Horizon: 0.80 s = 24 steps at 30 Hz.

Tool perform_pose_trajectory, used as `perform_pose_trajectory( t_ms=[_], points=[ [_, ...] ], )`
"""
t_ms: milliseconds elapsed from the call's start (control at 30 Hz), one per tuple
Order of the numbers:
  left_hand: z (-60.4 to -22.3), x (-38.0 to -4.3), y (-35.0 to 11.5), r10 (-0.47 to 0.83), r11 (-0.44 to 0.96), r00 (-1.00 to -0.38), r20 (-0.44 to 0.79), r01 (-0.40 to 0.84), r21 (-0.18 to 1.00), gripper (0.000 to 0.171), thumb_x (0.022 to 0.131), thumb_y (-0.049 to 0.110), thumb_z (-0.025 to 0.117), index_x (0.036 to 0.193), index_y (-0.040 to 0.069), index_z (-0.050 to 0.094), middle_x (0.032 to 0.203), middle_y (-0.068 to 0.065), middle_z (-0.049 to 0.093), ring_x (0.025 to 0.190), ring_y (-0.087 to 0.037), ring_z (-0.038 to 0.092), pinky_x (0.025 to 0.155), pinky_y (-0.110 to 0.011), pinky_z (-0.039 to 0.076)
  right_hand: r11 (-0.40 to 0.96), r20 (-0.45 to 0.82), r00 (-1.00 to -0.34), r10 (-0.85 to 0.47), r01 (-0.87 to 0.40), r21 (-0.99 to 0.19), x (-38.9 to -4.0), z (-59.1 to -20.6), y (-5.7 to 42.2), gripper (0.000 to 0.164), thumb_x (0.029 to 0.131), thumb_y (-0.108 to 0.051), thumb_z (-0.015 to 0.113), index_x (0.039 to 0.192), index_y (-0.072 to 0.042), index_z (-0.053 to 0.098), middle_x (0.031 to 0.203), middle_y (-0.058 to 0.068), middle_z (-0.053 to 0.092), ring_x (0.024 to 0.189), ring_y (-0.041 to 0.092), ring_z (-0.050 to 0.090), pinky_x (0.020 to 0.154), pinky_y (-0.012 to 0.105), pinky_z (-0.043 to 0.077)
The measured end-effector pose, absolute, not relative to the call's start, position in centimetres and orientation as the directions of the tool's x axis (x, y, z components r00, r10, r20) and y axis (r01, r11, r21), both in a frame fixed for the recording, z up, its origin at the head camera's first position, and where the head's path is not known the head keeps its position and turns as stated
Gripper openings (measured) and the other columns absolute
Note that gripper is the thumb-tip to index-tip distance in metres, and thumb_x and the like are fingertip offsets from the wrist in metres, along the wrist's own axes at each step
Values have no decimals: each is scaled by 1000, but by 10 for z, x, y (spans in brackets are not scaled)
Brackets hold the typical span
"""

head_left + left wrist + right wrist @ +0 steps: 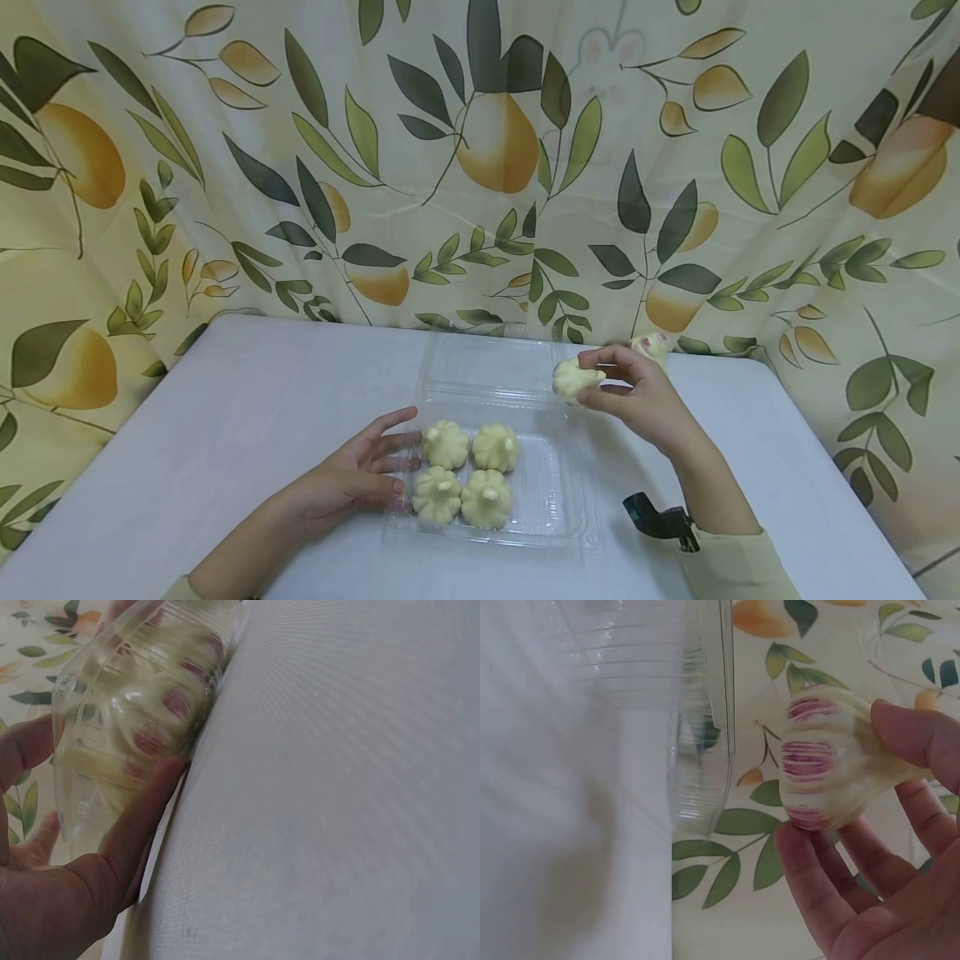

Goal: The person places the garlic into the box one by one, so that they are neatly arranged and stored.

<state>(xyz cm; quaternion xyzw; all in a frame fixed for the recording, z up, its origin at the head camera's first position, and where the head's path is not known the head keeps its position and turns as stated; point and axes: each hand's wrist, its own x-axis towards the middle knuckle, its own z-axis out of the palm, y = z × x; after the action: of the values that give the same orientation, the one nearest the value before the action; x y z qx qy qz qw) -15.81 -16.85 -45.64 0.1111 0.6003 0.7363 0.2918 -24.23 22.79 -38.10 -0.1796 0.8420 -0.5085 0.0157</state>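
A clear plastic clamshell box (551, 533) lies on the table with its lid (487, 362) folded back. Several pale garlic bulbs (486, 498) sit stem-up in the left half of its base. My left hand (360, 467) rests against the box's left side, fingers spread; through the wall the left wrist view shows purple-marked bulbs (154, 712). Above the box's back right corner, my right hand (633, 396) holds another garlic bulb (573, 381) between thumb and fingers. In the right wrist view this bulb (817, 761) shows purple streaks on its underside.
A further purple-marked bulb (651, 345) is partly hidden behind my right hand at the table's back edge. The white table (262, 417) ends against a leaf-and-fruit patterned curtain (420, 167). A black wrist mount (660, 518) sticks out from my right sleeve.
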Motion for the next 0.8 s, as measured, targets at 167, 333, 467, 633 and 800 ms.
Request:
perform_pose_trajectory(
  t_ms=[167, 333, 467, 633, 800],
  points=[
    [-457, -158, -169, 570, -122, -804, -169, -286, 951, 93, 89, -1, 68, 160, 24, 14, 163, -18, 19, 140, -37, 38, 89, -46, 55, 412, 153, -926, -345, -296, -862, -242, -380, 228, 36, 82, -5, 79, 114, -2, 62, 130, 14, 60, 112, 25, 63, 89, 23, 54],
    [-456, -158, -169, 570, -121, -804, -170, -286, 951, 92, 89, -1, 68, 160, 24, 14, 163, -18, 19, 140, -37, 38, 89, -46, 55, 389, 150, -913, -380, -304, -870, -240, -380, 226, 36, 81, -2, 79, 113, -1, 62, 129, 15, 59, 109, 14, 64, 90, 25, 55],
    [-456, -157, -170, 568, -116, -804, -174, -288, 951, 92, 89, 0, 68, 160, 24, 14, 163, -17, 19, 140, -37, 38, 89, -47, 54, 376, 149, -898, -413, -318, -871, -237, -378, 223, 35, 81, -2, 80, 111, -1, 63, 128, 15, 60, 109, 14, 64, 89, 26, 55],
    [-456, -157, -170, 571, -120, -804, -166, -282, 952, 92, 89, 0, 68, 160, 23, 14, 163, -19, 18, 140, -38, 37, 89, -46, 55, 405, 147, -889, -433, -338, -850, -234, -376, 219, 33, 81, -6, 81, 109, -6, 65, 126, 10, 63, 109, 13, 64, 91, 25, 54],
    [-455, -157, -169, 569, -124, -806, -162, -279, 952, 91, 89, 0, 68, 160, 23, 15, 163, -19, 18, 140, -38, 37, 89, -45, 55, 417, 142, -878, -457, -353, -838, -232, -375, 216, 30, 81, -10, 82, 107, -9, 66, 127, 7, 64, 114, 17, 62, 92, 27, 53]
  ],
)
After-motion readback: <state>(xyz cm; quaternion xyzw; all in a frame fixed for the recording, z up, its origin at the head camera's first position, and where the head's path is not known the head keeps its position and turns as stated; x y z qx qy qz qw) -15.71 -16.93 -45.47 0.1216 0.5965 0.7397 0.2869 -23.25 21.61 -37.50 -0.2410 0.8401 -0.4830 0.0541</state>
